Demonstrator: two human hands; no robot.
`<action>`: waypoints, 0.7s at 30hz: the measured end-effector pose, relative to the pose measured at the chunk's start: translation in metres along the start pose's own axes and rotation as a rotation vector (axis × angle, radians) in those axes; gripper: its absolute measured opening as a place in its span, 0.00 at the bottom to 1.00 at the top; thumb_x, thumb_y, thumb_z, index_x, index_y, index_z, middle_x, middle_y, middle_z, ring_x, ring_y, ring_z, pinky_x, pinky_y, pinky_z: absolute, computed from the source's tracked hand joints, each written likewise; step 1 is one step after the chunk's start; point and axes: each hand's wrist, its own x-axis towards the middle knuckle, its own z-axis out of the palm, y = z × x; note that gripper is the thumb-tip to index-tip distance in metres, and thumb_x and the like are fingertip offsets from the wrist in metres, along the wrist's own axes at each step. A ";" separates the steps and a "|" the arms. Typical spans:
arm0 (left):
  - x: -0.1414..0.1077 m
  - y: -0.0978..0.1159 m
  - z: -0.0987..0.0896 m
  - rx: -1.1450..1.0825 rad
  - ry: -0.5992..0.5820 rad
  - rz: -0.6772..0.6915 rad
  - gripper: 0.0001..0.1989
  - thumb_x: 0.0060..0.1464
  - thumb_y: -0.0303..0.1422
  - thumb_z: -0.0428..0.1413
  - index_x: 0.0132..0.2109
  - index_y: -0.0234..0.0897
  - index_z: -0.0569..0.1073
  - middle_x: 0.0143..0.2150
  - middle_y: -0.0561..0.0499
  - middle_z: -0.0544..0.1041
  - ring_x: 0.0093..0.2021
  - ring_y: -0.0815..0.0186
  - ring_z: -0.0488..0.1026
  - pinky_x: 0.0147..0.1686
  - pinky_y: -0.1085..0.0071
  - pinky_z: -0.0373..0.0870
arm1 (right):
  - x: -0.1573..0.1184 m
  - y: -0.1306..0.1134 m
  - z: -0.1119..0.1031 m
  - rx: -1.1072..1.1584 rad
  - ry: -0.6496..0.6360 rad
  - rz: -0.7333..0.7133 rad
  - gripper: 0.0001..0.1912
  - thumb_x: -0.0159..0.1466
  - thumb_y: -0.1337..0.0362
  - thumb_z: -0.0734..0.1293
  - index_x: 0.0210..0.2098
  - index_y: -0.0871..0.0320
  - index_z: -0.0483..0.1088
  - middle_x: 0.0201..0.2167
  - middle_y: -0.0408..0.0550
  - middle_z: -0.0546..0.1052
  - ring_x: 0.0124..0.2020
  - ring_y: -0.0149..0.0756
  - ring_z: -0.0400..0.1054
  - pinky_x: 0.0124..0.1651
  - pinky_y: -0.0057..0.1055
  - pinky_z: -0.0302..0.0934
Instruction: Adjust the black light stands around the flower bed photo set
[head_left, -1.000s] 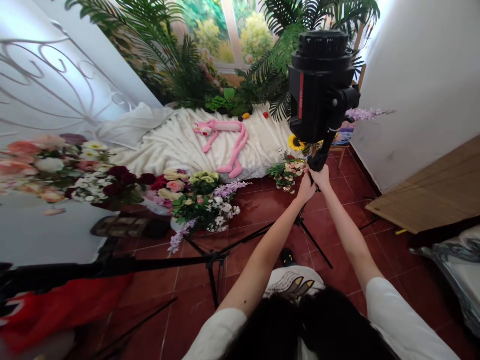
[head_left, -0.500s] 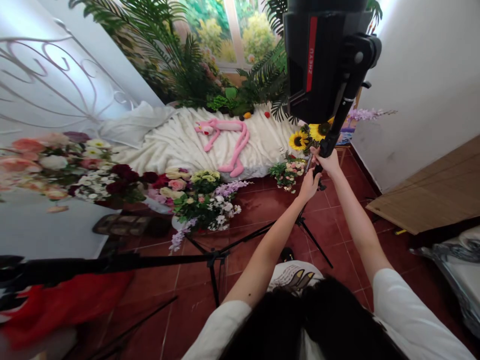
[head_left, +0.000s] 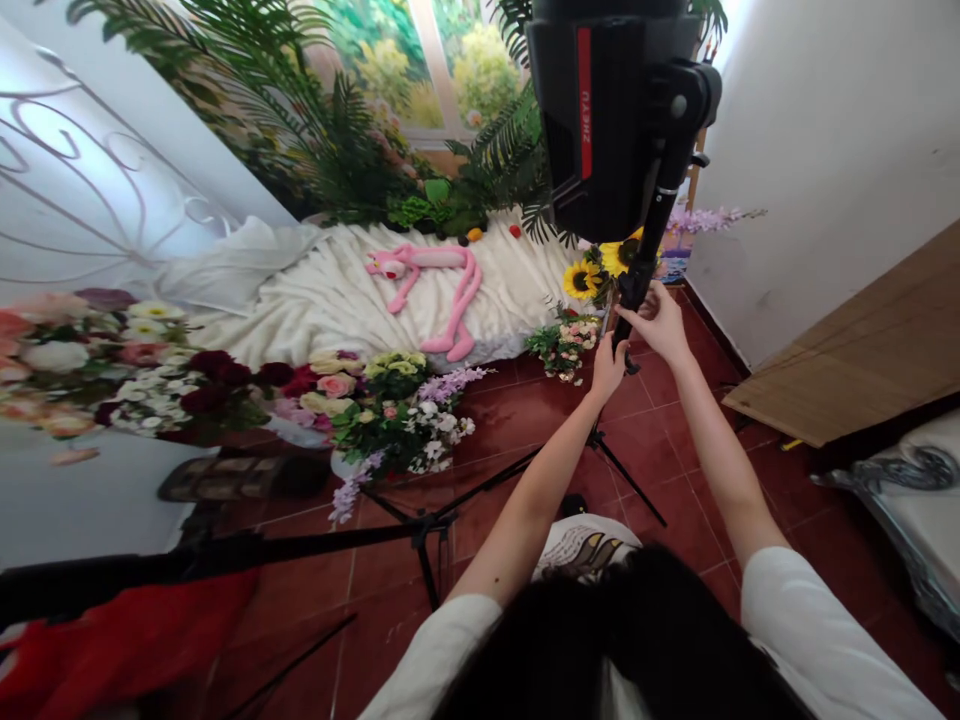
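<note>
A black studio light (head_left: 607, 110) with a red ZHEYU stripe tops a black light stand (head_left: 658, 225) in front of me. My left hand (head_left: 609, 368) is closed around the stand's pole, below a joint. Just above it and to the right, my right hand (head_left: 661, 322) has its thumb and fingers at the pole near that joint; its fingertips are partly hidden. The stand's lower pole is mostly hidden behind my left hand and forearm. Sunflowers (head_left: 582, 280) show just behind the stand.
A pink plush toy (head_left: 435, 258) lies on a white furry blanket (head_left: 322, 290). Flower bunches (head_left: 397, 410) line its front. Another black stand (head_left: 300, 527) stretches across the left. A brown board (head_left: 847, 360) leans at right, and tripod legs (head_left: 630, 478) stand on red tiles.
The view has shifted, so the light and stand appear further left. My right hand has slid lower along the pole and its grip looks looser. My left hand stays on the pole.
</note>
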 end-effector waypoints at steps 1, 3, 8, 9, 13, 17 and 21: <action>0.000 0.000 0.000 -0.006 0.000 0.008 0.27 0.64 0.56 0.43 0.48 0.36 0.71 0.39 0.43 0.76 0.40 0.60 0.75 0.48 0.62 0.71 | -0.011 0.002 -0.005 -0.020 0.011 0.001 0.24 0.58 0.50 0.73 0.49 0.54 0.70 0.42 0.51 0.80 0.43 0.42 0.77 0.47 0.41 0.73; 0.001 -0.002 0.000 -0.008 0.004 0.024 0.28 0.64 0.56 0.42 0.48 0.37 0.70 0.40 0.43 0.76 0.42 0.60 0.75 0.48 0.62 0.71 | -0.038 0.007 -0.014 -0.098 -0.010 0.010 0.20 0.62 0.53 0.70 0.50 0.54 0.69 0.44 0.52 0.80 0.44 0.41 0.77 0.49 0.41 0.73; 0.001 -0.006 -0.001 0.034 -0.016 0.022 0.27 0.64 0.57 0.41 0.46 0.39 0.70 0.42 0.43 0.75 0.45 0.60 0.74 0.51 0.62 0.70 | -0.093 0.029 -0.025 -0.378 -0.217 0.080 0.21 0.58 0.61 0.71 0.50 0.54 0.68 0.46 0.52 0.80 0.46 0.43 0.76 0.49 0.41 0.71; 0.001 -0.006 -0.001 0.039 -0.021 0.021 0.27 0.64 0.57 0.41 0.46 0.39 0.70 0.42 0.43 0.75 0.45 0.60 0.74 0.50 0.62 0.70 | -0.098 0.034 -0.024 -0.402 -0.225 0.110 0.22 0.58 0.62 0.71 0.51 0.53 0.67 0.46 0.51 0.80 0.45 0.43 0.76 0.48 0.41 0.71; 0.001 -0.005 -0.002 0.050 -0.032 0.016 0.27 0.64 0.57 0.41 0.45 0.39 0.70 0.42 0.43 0.75 0.45 0.60 0.74 0.51 0.62 0.69 | -0.106 0.050 -0.012 -0.319 -0.157 0.192 0.24 0.59 0.60 0.70 0.53 0.55 0.64 0.42 0.51 0.79 0.36 0.40 0.75 0.42 0.39 0.70; 0.001 -0.003 -0.002 0.044 -0.029 0.017 0.27 0.64 0.57 0.40 0.44 0.39 0.69 0.40 0.43 0.75 0.45 0.60 0.74 0.51 0.62 0.70 | -0.106 0.063 0.005 -0.113 0.025 0.295 0.19 0.63 0.53 0.66 0.49 0.55 0.63 0.28 0.43 0.76 0.28 0.36 0.73 0.39 0.35 0.68; 0.001 0.000 -0.002 0.044 -0.031 0.008 0.28 0.64 0.58 0.40 0.43 0.38 0.69 0.39 0.44 0.74 0.43 0.61 0.74 0.49 0.62 0.71 | -0.104 0.070 0.026 0.245 0.168 0.560 0.18 0.63 0.48 0.64 0.44 0.52 0.60 0.21 0.35 0.71 0.17 0.30 0.64 0.25 0.27 0.61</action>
